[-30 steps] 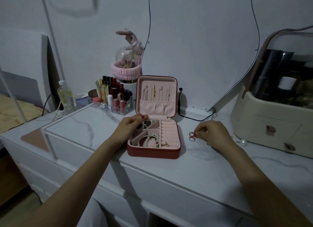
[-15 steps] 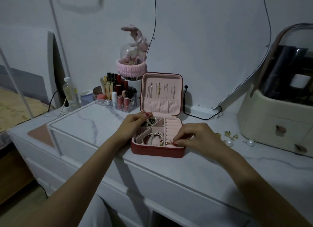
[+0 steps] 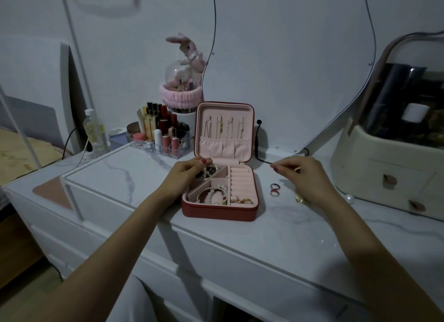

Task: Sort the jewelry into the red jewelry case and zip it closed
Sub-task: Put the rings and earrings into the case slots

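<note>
The red case (image 3: pixel 219 210) sits open on the dresser (image 3: pixel 276 237), lid upright at the back. Left hand (image 3: pixel 186 171) rests on its rear-left edge; right hand (image 3: pixel 305 177) hovers loosely curled near two rings (image 3: pixel 274 189). No writing legible.

A bedroom was shown. A white dressing table (image 3: pixel 276 230) was seen, where lipsticks (image 3: pixel 165 134) were kept beside a mirror (image 3: pixel 288 57).

Dim room: pale wall (image 3: pixel 288 45) behind a white marble-topped dresser (image 3: pixel 264 237), wooden floor (image 3: pixel 14 285).
</note>
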